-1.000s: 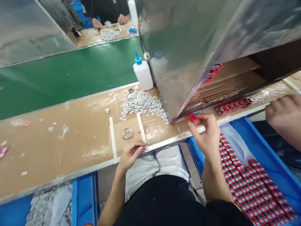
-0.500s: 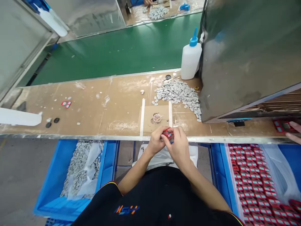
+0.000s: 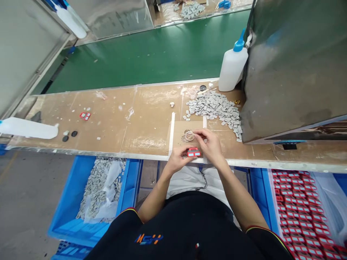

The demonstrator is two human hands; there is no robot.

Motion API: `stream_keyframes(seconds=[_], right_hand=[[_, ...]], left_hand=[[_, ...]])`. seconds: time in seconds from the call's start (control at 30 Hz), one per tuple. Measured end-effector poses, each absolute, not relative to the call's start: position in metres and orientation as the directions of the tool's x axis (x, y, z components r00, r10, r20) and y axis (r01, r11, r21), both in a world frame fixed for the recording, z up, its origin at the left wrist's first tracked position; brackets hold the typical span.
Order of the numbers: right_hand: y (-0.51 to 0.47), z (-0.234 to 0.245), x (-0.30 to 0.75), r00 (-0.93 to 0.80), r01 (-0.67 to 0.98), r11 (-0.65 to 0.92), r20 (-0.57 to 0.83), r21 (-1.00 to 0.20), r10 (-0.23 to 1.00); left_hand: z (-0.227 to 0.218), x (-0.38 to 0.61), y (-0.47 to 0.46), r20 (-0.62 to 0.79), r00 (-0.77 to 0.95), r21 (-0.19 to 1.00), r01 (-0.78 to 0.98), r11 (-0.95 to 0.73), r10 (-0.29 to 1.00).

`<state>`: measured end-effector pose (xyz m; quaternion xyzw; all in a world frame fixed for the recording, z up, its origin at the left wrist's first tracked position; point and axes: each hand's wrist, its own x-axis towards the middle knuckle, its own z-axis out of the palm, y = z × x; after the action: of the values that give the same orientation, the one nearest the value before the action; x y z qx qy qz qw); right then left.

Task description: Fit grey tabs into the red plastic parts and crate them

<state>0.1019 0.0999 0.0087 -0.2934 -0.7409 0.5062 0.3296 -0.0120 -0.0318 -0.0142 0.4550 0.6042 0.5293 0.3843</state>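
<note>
Near the front edge of the bench, my left hand (image 3: 178,159) grips a small red plastic part (image 3: 193,152) with pale grey window-like panels facing me. My right hand (image 3: 209,144) is just above and right of it, thumb and forefinger pinched at the rim of a small clear round dish (image 3: 189,135). Whatever is between those fingertips is too small to make out. Beneath the dish lies a cardboard patch (image 3: 179,127) with white tape strips on both sides. Behind my right hand spreads a pile of small light-grey flat pieces (image 3: 214,108).
A white squeeze bottle (image 3: 232,68) stands behind the pile, beside a metal panel (image 3: 292,72). Another white bottle (image 3: 32,128) lies at left. Blue bins hold grey pieces (image 3: 97,191) on the left and rows of red parts (image 3: 300,209) on the right. A green belt (image 3: 151,50) runs behind.
My right hand has left the red part and moved up to the small dish. The left hand keeps the part, its panels turned toward me. Another person's hand at the right edge is gone.
</note>
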Motion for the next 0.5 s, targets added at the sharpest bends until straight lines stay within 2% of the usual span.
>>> stream_keyframes(seconds=[0.3,0.4,0.5], right_hand=[[0.0963,0.0065,0.1054,-0.544,0.116,0.328,0.216,-0.938,0.811],[0.0958,0.0053,0.1017,-0.479,0.086,0.285,0.211,-0.955,0.852],[0.0954,0.0038,0.1005,-0.485,0.048,0.204,0.156,-0.978,0.861]], left_hand=[[-0.0129,-0.0124,-0.0309,0.001,-0.304,0.993,0.114,0.036,0.953],[-0.0121,-0.0120,-0.0311,-0.003,-0.305,0.992,0.119,0.041,0.952],[-0.0120,-0.0122,-0.0311,-0.004,-0.299,0.992,0.120,0.042,0.954]])
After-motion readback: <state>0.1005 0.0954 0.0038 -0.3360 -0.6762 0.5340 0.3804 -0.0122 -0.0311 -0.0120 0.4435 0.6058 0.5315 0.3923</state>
